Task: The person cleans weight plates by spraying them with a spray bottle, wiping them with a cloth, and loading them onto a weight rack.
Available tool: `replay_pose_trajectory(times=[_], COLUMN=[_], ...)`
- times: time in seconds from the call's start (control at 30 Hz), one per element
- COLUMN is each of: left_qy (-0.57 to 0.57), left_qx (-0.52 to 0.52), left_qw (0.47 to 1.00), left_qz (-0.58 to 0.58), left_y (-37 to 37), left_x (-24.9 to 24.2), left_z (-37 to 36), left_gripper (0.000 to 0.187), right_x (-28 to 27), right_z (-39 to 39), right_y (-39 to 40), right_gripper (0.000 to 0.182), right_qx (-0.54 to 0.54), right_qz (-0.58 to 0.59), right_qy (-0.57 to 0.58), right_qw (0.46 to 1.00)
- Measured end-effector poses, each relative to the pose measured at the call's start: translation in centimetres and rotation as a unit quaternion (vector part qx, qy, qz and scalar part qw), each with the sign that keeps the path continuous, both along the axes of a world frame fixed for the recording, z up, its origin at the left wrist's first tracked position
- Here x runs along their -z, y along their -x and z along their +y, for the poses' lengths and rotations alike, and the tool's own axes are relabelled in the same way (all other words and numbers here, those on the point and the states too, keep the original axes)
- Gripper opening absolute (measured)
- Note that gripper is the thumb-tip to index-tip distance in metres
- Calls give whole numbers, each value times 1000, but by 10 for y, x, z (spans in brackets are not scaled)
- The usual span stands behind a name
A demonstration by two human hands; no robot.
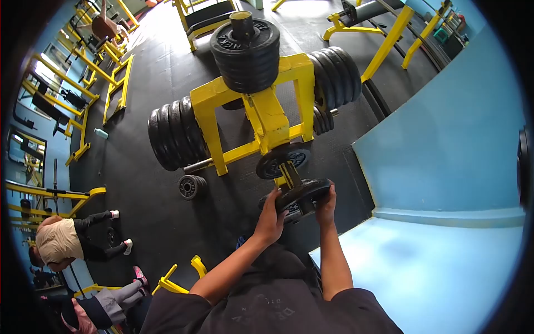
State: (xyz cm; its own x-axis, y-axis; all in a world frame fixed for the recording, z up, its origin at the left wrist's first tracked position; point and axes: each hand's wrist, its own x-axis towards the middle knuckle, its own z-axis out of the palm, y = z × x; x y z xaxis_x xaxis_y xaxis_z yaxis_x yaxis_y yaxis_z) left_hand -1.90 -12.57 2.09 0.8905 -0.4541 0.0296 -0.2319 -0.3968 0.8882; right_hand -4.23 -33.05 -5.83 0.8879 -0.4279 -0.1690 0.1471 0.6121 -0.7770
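Both hands grip a black weight plate [307,191] at the near peg [290,173] of a yellow weight rack [270,125]. My left hand [270,221] is closed around the plate's left edge. On the opposite edge my right hand [326,207] is closed too, its fingers over the rim. The plate sits tilted at the peg's end. Farther in, against the frame, another black plate [272,164] rests on the same peg.
Stacked plates [245,55] fill the rack's top post; more plates [172,133] hang on its sides. Small plates [190,187] stand on the floor at left. A blue wall [445,145] rises on the right. Two people [60,242] are at lower left among yellow machines.
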Motion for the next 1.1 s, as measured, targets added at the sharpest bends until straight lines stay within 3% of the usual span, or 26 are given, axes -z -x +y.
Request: replay_pose_trajectory(times=[0.03, 0.1, 0.13, 0.2, 0.27, 0.5, 0.7, 0.93, 0.97, 1.03, 1.1], left_qy=[0, 11, 12, 43, 30, 8, 10, 19, 27, -3, -40], left_qx=[-6, -42, -47, -45, -63, -90, -99, -108, -104, -103, -97], left_qw=[1000, 998, 998, 997, 997, 993, 995, 991, 994, 993, 994], left_qz=[1, -34, -32, 52, 18, -71, 5, -71, -35, 50, 35], left_y=[-3, -9, -14, -22, -29, -48, -73, -73, -72, -69, -53], left_x=[3, 10, 13, 20, 27, 45, 45, 55, 56, 44, 47], left_z=[-1, -3, -3, -3, -5, -9, -4, 3, 5, 16, 37], left_gripper=[71, 90, 90, 100, 100, 101, 101, 89, 91, 91, 90], right_x=[5, 7, 4, -1, -5, 3, 12, 9, 6, 36, 58], right_z=[-1, -1, -2, -4, -9, -10, -11, -17, -18, -25, -23], right_y=[-7, -22, -33, -47, -58, -89, -101, -90, -85, -66, -38], right_gripper=[45, 47, 51, 55, 66, 76, 82, 85, 84, 83, 77], right_qx=[-7, -18, -19, -26, -78, -98, -92, -137, -138, -86, -97], right_qz=[5, 12, 7, 3, 20, 4, -10, 45, 73, 220, 136], right_qy=[-2, -4, 53, 110, 126, 178, 216, 205, 203, 137, 26], right_qw=[1000, 1000, 998, 994, 989, 979, 972, 968, 967, 962, 986])
